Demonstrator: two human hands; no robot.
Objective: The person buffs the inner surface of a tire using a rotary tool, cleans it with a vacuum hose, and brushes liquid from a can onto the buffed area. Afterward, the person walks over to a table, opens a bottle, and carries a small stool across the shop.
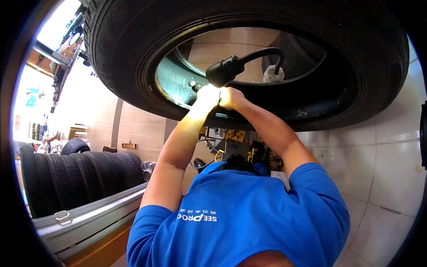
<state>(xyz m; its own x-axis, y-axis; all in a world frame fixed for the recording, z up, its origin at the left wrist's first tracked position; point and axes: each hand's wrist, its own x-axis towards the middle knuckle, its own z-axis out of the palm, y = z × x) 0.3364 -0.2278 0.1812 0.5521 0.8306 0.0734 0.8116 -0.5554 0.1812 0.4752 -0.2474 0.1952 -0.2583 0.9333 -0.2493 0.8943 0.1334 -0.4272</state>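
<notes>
A large black tyre [133,26] fills the top of the view, its opening facing me. Under the black head of a lamp [224,71], my left hand [207,96] and my right hand [231,98] are pressed together at the tyre's lower inner edge. Both look closed around something hidden between them. Bright light washes out my left hand. Just left of it, a small dark tip with a pale round end [192,83] is near the lit, greenish inner wall of the tyre. The fingertips of both hands are mostly hidden.
The lamp's bent flexible neck [267,50] crosses the tyre opening and ends at a whitish wrapped base [273,74]. A row of tyres [84,175] stands at the left behind a metal rail [106,207]. Tools and cables lie below the big tyre. Pale floor tiles [356,169] are at the right.
</notes>
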